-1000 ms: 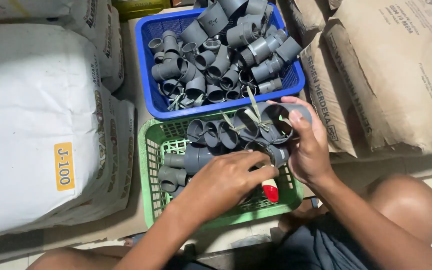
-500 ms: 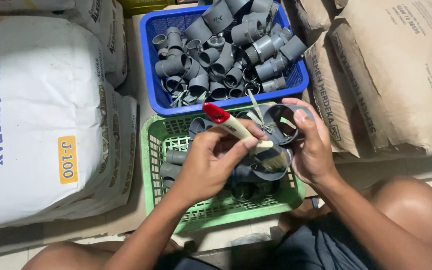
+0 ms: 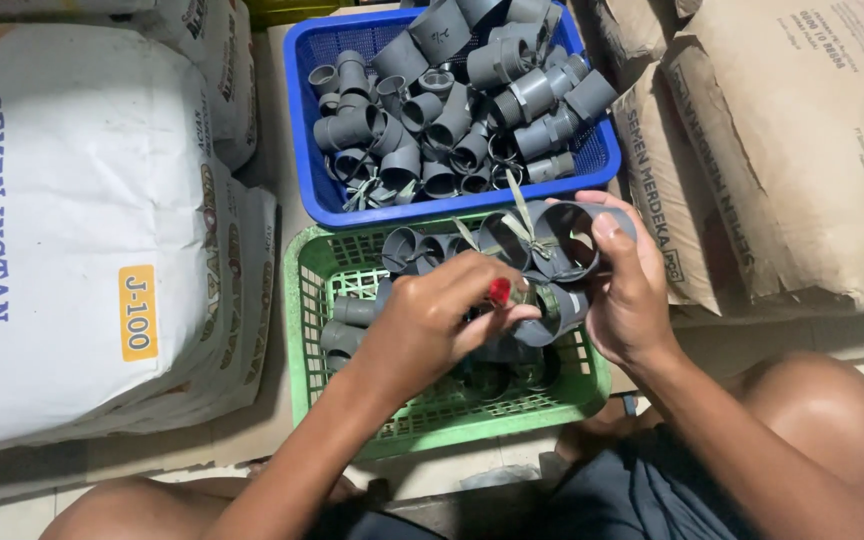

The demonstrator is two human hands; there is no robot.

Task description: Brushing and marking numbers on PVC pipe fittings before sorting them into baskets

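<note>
Left hand (image 3: 432,325) clenched round a red-tipped brush (image 3: 500,291), right hand (image 3: 624,290) grasping a tied bundle of grey pipe fittings (image 3: 542,250) over the green basket (image 3: 304,330), blue basket (image 3: 297,120) of fittings beyond.

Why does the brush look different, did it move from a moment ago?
Yes. The brush swung in the left hand: its red tip was up near the blue basket, now it sits lower over the green basket.

Sacks (image 3: 72,230) flank baskets (image 3: 302,330); fittings (image 3: 452,110) crowd both.
</note>
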